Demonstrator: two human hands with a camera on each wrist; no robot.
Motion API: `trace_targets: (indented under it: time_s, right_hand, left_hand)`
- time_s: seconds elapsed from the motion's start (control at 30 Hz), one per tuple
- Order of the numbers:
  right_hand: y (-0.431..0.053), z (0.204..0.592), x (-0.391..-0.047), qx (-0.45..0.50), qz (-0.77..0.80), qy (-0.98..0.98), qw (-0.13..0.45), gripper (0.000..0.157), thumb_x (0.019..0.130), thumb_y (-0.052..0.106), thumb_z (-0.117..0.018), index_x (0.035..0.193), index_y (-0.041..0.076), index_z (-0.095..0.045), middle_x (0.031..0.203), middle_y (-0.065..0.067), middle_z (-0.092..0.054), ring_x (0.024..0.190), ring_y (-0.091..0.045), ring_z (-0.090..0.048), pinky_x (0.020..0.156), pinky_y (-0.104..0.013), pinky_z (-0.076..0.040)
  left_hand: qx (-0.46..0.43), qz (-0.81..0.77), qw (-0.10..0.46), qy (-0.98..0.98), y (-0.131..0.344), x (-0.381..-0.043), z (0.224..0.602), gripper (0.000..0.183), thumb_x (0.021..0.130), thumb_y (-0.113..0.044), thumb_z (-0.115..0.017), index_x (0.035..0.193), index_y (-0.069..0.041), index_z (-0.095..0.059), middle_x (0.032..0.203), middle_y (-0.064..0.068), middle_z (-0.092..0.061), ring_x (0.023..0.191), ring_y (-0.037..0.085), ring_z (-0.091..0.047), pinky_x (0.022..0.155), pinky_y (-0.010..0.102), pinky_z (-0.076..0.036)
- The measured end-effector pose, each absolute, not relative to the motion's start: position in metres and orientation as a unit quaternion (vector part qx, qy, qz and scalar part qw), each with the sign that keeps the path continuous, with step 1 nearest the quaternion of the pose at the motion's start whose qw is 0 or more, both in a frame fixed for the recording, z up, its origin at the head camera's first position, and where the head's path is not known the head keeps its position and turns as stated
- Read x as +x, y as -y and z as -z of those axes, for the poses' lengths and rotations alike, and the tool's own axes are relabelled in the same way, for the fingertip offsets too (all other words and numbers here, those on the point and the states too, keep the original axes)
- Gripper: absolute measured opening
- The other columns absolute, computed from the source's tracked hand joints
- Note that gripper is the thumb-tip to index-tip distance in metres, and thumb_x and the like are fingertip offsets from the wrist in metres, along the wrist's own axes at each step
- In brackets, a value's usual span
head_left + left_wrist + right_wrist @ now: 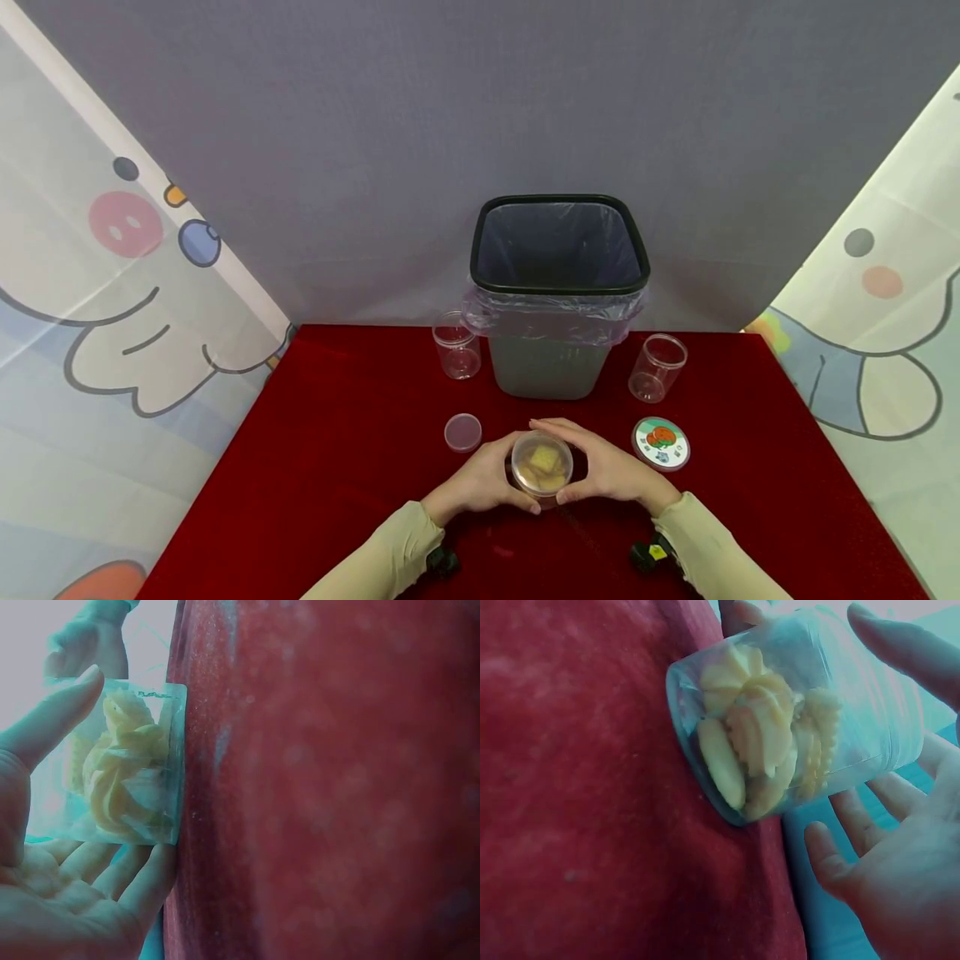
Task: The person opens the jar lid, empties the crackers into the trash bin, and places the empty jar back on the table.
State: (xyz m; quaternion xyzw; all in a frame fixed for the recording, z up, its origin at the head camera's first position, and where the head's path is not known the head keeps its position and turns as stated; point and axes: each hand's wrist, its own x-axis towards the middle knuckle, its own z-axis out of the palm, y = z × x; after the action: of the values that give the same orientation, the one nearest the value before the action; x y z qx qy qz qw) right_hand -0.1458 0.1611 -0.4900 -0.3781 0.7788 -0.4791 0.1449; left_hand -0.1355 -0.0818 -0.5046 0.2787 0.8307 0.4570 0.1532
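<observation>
A clear plastic jar (542, 463) with yellow piped and ridged cookies (759, 727) inside is between my two hands, low at the red cloth. My left hand (491, 477) grips its left side, thumb in front and fingers behind; the left wrist view shows thumb and fingertips against the jar wall (174, 761). From the other side my right hand (607, 468) holds it, the fingers reaching round the back and the thumb at the front. Whether a lid covers the jar I cannot tell.
Behind the hands stands a grey bin (551, 367) with a black rim and a plastic liner. Clear jars stand left (457, 350) and right (656, 368) of it. A plain round lid (462, 432) and a printed lid (661, 443) lie on the red cloth (337, 433).
</observation>
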Motion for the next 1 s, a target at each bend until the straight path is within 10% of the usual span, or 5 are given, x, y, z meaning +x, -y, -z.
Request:
trace_targets:
  time_s: [0.4,0.63,1.0]
  right_hand:
    - [-0.145,0.496,-0.105,-0.289,0.467,-0.836,-0.024,0.098,0.069,0.039,-0.082,0.148,0.023,-0.026,0.147,0.001,-0.028,0.133,-0.021,-0.031,0.103,-0.036,-0.034]
    - [-0.117,0.501,-0.087,-0.19,0.504,-0.841,-0.058,0.099,0.068,0.045,-0.081,0.148,0.03,-0.024,0.145,0.005,-0.03,0.131,-0.018,-0.029,0.098,-0.052,-0.034]
    - [-0.109,0.506,-0.089,-0.165,0.498,-0.847,-0.091,0.095,0.066,0.049,-0.081,0.145,0.029,-0.032,0.141,0.006,-0.036,0.122,-0.014,-0.035,0.094,-0.046,-0.038]
  left_hand:
    - [0.279,-0.463,0.151,-0.828,0.081,-0.136,0.507,0.096,0.056,-0.047,-0.087,0.138,-0.033,-0.038,0.128,-0.016,-0.049,0.114,0.005,-0.05,0.095,0.029,-0.042]
    - [0.283,-0.454,0.139,-0.833,0.082,-0.137,0.505,0.089,0.062,-0.041,-0.086,0.137,-0.032,-0.04,0.128,-0.015,-0.05,0.114,0.006,-0.05,0.094,0.029,-0.043]
    - [0.293,-0.46,0.137,-0.827,0.082,-0.137,0.506,0.093,0.06,-0.049,-0.084,0.139,-0.03,-0.039,0.129,-0.013,-0.05,0.114,0.006,-0.05,0.094,0.028,-0.043]
